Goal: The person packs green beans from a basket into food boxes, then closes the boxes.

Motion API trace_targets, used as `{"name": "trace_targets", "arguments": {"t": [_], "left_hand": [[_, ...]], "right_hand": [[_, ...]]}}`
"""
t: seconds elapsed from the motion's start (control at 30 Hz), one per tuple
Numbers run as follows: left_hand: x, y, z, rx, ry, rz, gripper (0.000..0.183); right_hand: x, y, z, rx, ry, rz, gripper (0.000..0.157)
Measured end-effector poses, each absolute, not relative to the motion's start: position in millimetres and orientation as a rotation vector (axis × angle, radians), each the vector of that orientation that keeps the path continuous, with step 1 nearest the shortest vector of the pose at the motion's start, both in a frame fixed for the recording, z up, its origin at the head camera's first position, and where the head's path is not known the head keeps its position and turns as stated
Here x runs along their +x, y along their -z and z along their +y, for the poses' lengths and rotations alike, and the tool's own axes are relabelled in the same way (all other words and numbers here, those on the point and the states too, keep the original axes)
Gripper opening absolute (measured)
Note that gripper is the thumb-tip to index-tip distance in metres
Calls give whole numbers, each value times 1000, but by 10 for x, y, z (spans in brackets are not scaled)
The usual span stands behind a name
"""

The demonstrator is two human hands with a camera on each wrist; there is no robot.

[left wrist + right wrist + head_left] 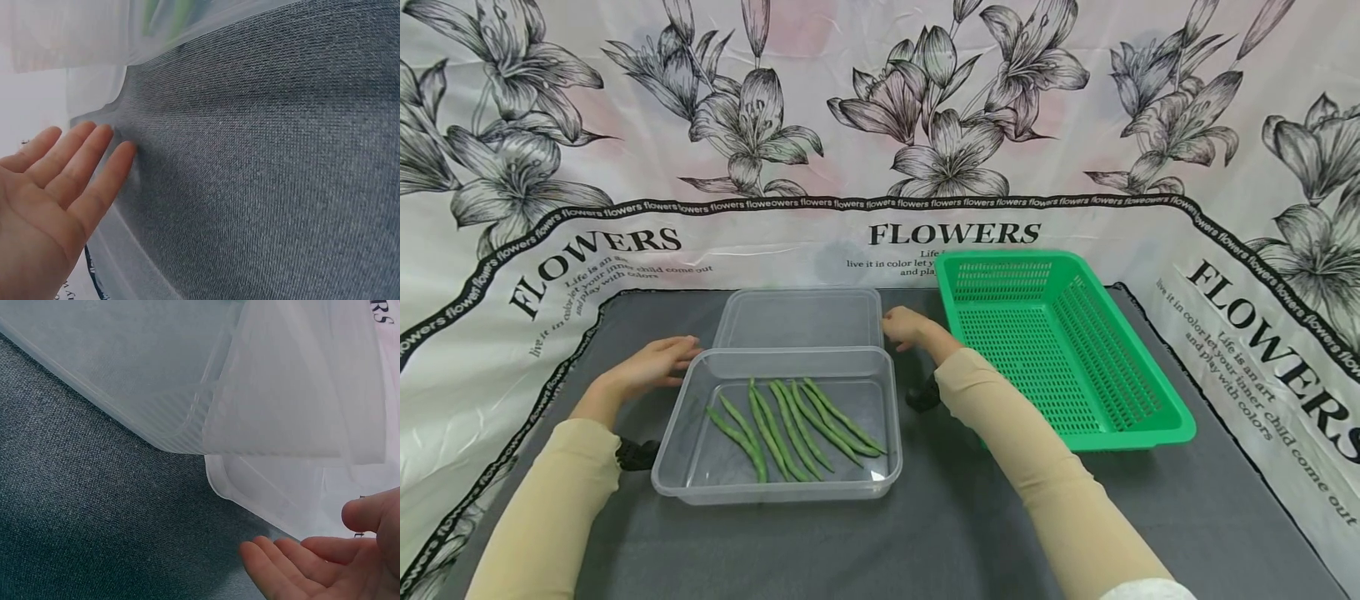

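Observation:
Several green beans lie spread across the bottom of a clear plastic box. Behind the box a flat clear lid rests on the grey cloth. My left hand is at the box's far left corner, and in the left wrist view the left hand shows straight, slightly spread fingers holding nothing. By the lid's right edge is my right hand. Seen from the right wrist, this right hand has its thumb apart from loosely extended fingers; whether they touch the lid I cannot tell.
A green slotted plastic basket stands to the right of the box, partly behind my right forearm. Grey cloth covers the table. A white flower-printed sheet hangs around the back and sides.

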State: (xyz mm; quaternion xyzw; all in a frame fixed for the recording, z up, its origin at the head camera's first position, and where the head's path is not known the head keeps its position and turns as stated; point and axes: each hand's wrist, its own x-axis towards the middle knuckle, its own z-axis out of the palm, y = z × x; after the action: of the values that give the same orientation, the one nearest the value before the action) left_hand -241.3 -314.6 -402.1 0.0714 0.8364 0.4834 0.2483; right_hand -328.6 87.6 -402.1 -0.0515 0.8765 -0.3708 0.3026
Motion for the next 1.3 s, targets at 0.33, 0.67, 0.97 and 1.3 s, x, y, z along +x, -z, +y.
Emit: {"name": "trace_targets", "arguments": {"t": [0.33,0.67,0.97,1.3], "left_hand": [[-2467,4042,-3121,198,-1295,2226,74],[-2518,4034,-3109,191,-1361,2135,70],[-2497,4022,-3118,195,-1391,2141,73],[-2464,3878,-3197,184,-1475,2206,74]], "right_hand": [[-3106,3865,782,-69,1069,2182,50],[-3133,3862,784,1,1185,2109,52],[-3141,3861,760,36,1262,2150,53],[-3152,3782,738,9,1459,2159,54]]}}
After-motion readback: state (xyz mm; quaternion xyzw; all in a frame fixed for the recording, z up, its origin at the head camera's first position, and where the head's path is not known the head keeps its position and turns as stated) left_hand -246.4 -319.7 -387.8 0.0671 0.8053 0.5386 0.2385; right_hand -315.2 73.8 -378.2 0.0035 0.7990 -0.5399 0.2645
